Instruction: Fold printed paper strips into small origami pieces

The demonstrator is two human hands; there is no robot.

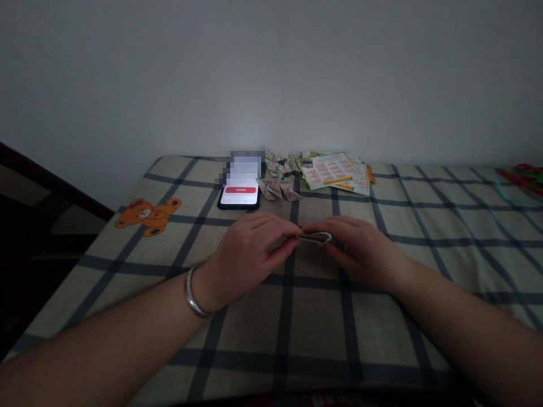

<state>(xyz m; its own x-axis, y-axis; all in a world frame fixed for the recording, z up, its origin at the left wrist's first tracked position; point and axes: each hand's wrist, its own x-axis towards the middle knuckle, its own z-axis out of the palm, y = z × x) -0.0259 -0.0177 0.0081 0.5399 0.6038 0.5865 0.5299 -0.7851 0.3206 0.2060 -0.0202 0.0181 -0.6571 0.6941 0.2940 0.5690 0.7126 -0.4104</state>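
Observation:
Between my two hands is a small folded piece of paper (pixel 314 237), held a little above the checked cloth and seen edge-on with its layers showing. My left hand (pixel 254 246), with a silver bangle on the wrist, pinches the paper's left end between thumb and fingers. On the other side my right hand (pixel 360 246) closes on the right end, its fingertips partly behind the paper. Past the hands lie several folded paper pieces (pixel 274 186) with printed sides, next to a stack of printed paper sheets (pixel 333 169).
A phone (pixel 240 195) with a lit screen stands left of the folded papers. An orange bear figure (pixel 146 215) is on the checked tablecloth (pixel 237 345) at left. A pale wall rises behind the table, and a red item (pixel 526 175) sits at far right.

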